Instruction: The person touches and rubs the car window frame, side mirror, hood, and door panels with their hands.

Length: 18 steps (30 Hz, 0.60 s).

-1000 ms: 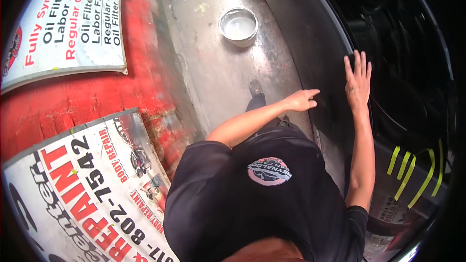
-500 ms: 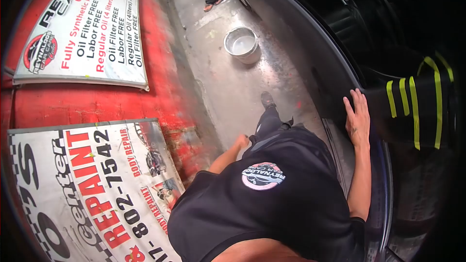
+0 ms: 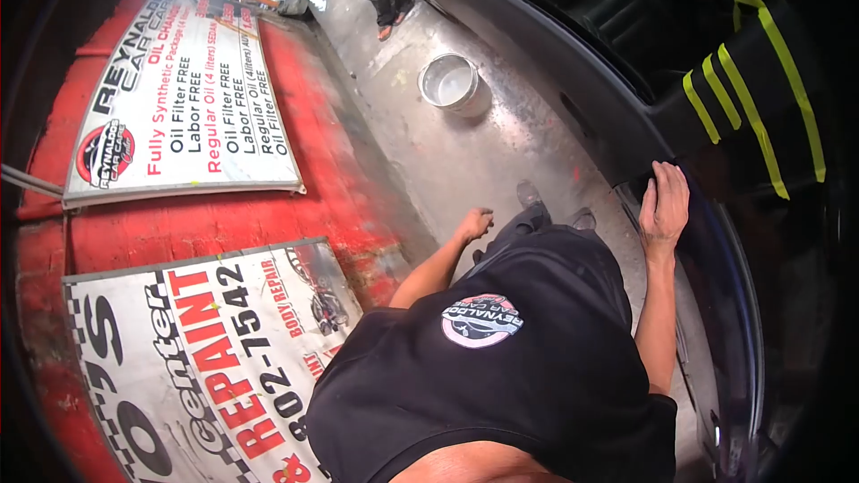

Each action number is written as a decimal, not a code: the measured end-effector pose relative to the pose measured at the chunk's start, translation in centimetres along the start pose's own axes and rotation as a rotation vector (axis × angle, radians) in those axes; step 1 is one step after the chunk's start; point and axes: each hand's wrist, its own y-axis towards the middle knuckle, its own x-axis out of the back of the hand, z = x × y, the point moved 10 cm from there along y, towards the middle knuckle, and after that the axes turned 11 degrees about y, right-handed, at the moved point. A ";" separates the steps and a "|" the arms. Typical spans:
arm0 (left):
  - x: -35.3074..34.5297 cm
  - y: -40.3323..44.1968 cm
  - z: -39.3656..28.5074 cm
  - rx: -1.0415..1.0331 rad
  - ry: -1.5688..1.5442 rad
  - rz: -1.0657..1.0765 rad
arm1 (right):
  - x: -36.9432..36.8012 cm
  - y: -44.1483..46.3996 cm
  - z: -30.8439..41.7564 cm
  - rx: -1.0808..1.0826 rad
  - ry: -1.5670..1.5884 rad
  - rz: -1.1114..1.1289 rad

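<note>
My right hand [image 3: 664,207] lies against the edge of a dark car panel [image 3: 631,139], its fingers stretched out and holding nothing. Strips of yellow tape [image 3: 768,139] run across a black surface just beyond that hand. My left hand [image 3: 475,224] hangs away from my body above the floor, fingers loosely bent, with nothing visible in it. Ahead on the floor stands a round pale bucket [image 3: 449,81], apart from both hands; its inside looks whitish. My black shirt [image 3: 510,367] with a round logo fills the lower middle.
On my left, a red wall [image 3: 224,224] carries a price banner [image 3: 188,107] and a repaint banner [image 3: 210,349]. Another person's dark trousers and sandalled feet [image 3: 385,0] stand farther ahead on the concrete floor [image 3: 403,143]. The dark vehicle borders my right.
My left hand has swung forward and right. My right hand stays at the panel's edge. The view has shifted, with the taped surface now tilted higher and both my feet showing.
</note>
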 end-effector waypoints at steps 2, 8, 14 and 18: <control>0.1 -0.1 -4.1 -0.079 0.037 0.054 | 0.3 -0.9 -1.0 -0.102 0.042 -0.037; -2.8 -1.1 -11.5 -0.278 0.110 0.105 | -1.9 -5.1 -4.3 -0.447 0.143 0.097; -5.2 1.0 -9.5 -0.429 0.150 0.112 | -4.6 -9.7 -6.3 -0.795 0.277 0.197; -4.1 -1.1 -13.8 -0.391 0.202 0.081 | -3.2 -8.7 -5.7 -0.715 0.310 0.067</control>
